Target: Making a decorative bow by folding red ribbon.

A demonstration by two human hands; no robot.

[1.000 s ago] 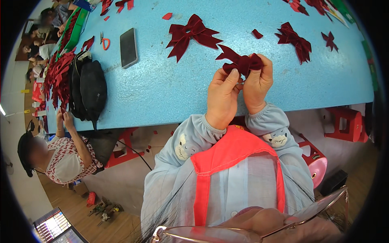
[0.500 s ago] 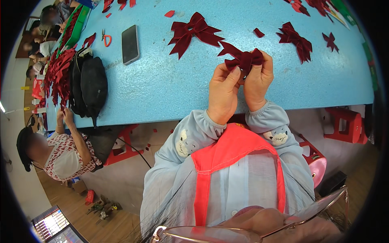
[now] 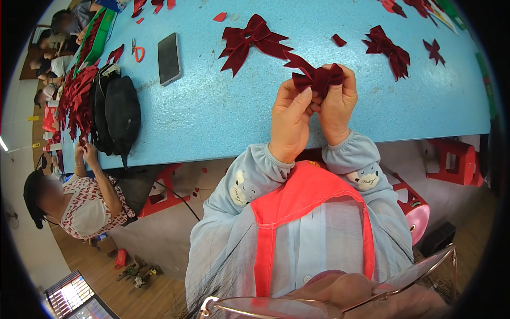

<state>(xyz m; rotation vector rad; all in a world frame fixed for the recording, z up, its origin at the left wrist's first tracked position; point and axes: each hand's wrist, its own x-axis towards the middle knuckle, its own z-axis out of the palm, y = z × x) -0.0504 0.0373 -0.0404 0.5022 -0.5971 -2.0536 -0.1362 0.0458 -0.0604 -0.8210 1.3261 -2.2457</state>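
both hands up over the near edge of the light blue table (image 3: 223, 117). left hand (image 3: 291, 119) and right hand (image 3: 338, 103) meet on a small dark red velvet ribbon piece (image 3: 319, 78), folded into a half-made bow. fingers of both hands closed around it, thumbs and fingertips pinching the middle of the folds; loops stick out above the knuckles, a tail runs up and left from the left fingertips.

change since a second ago: the ribbon sat looser and wider between the hands then, and the hands were a little apart. now they are pressed together and the folds are bunched tight at the centre. reads as the gathering of the loops getting close to done, the centre being held ready for fastening, though no fastener shows.

around: a finished large dark red velvet bow (image 3: 249, 42) lies flat beyond the hands, another finished dark red bow (image 3: 388, 48) off to the right. black smartphone (image 3: 169, 57) lies flat at left, black fabric bag (image 3: 114, 114) near the left table edge beside a heap of red ribbon pieces (image 3: 74, 101). a second person (image 3: 85, 202) in a patterned top sits at far left.
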